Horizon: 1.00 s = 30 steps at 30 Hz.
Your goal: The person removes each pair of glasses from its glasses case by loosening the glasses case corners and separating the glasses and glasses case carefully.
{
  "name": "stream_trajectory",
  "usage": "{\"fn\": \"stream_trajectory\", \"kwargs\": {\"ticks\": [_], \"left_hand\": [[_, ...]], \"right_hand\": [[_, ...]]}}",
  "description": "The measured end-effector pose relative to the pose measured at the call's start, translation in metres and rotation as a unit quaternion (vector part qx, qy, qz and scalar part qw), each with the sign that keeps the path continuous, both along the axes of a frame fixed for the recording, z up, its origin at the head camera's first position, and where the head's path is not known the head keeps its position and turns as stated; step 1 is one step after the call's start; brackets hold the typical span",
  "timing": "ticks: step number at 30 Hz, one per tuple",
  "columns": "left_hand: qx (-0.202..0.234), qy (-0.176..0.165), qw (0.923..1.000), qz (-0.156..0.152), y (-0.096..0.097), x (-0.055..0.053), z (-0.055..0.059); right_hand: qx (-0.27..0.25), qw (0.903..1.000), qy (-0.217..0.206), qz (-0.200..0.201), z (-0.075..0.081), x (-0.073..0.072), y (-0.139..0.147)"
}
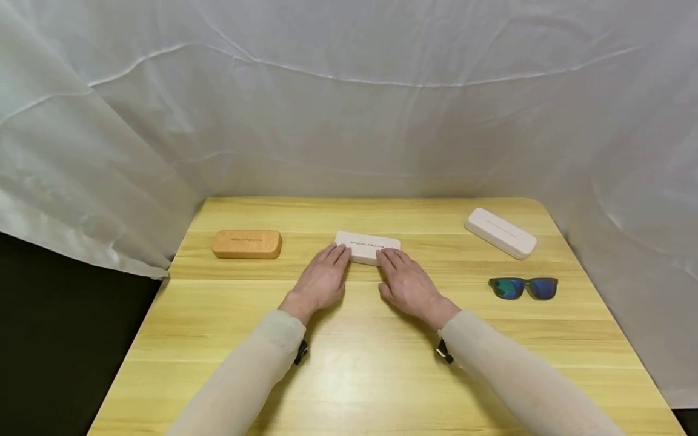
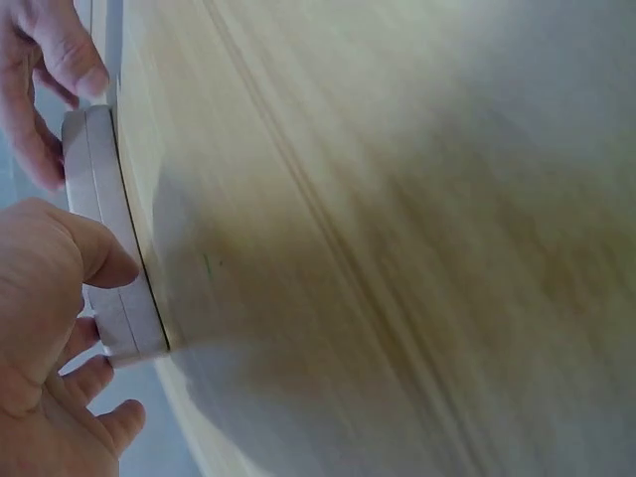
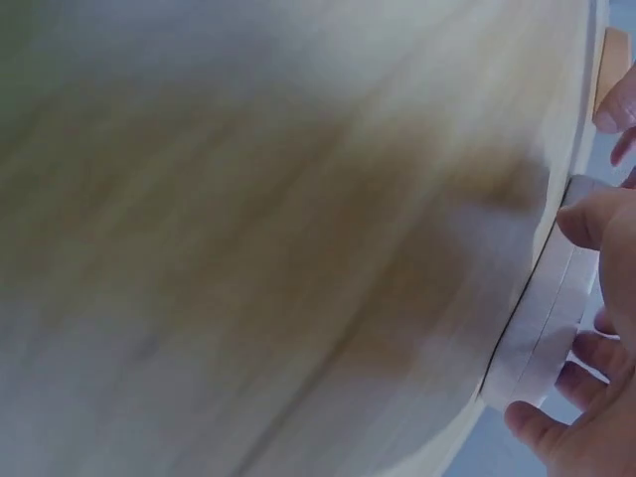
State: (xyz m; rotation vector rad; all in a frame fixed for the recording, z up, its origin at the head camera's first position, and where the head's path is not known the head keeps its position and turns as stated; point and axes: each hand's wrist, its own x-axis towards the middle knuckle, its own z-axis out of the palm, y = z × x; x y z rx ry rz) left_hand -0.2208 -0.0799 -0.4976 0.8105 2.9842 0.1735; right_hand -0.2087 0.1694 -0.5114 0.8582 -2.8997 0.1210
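Observation:
A closed white glasses case (image 1: pixel 371 243) with dark lettering on its lid lies near the middle of the table, its long side towards me. My left hand (image 1: pixel 323 280) holds its left end, thumb against the front side and fingers over the top and round the end. At the other end my right hand (image 1: pixel 409 283) grips it in the same manner. Both wrist views show the seam along the front of the white case (image 2: pixel 117 229), with the thumbs pressed close to it. The fingertips behind the case (image 3: pixel 542 333) are partly hidden.
An orange-brown glasses case (image 1: pixel 247 244) lies to the left. A second white case (image 1: pixel 500 233) sits at an angle at the back right, with dark-framed sunglasses (image 1: pixel 523 288) in front of it. White cloth (image 1: pixel 349 121) hangs behind the wooden table (image 1: pixel 349 387).

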Motion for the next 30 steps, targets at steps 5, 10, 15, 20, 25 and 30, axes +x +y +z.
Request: {"fn": "stream_trajectory", "kwargs": {"ticks": [5, 10, 15, 20, 25, 30], "left_hand": [[0.003, 0.026, 0.9997, -0.004, 0.001, 0.002, 0.002], [0.010, 0.029, 0.9995, -0.011, -0.001, 0.008, 0.003], [0.039, 0.014, 0.9990, -0.016, -0.006, 0.017, 0.002], [0.058, 0.016, 0.9979, -0.023, -0.011, 0.026, 0.000], [0.074, 0.029, 0.9963, -0.033, -0.018, 0.035, -0.001], [0.075, 0.043, 0.9956, -0.037, -0.028, 0.047, -0.002]], "right_hand": [[-0.036, 0.9992, 0.010, -0.016, 0.001, -0.003, -0.004], [-0.023, 0.9996, -0.004, -0.016, 0.002, 0.001, -0.005], [-0.022, 0.9995, -0.023, 0.003, 0.002, 0.009, -0.005], [-0.034, 0.9987, -0.039, 0.000, 0.003, 0.020, -0.005], [-0.031, 0.9988, -0.039, -0.001, 0.005, 0.034, -0.007], [-0.023, 0.9993, -0.024, 0.016, 0.004, 0.045, -0.011]]}}
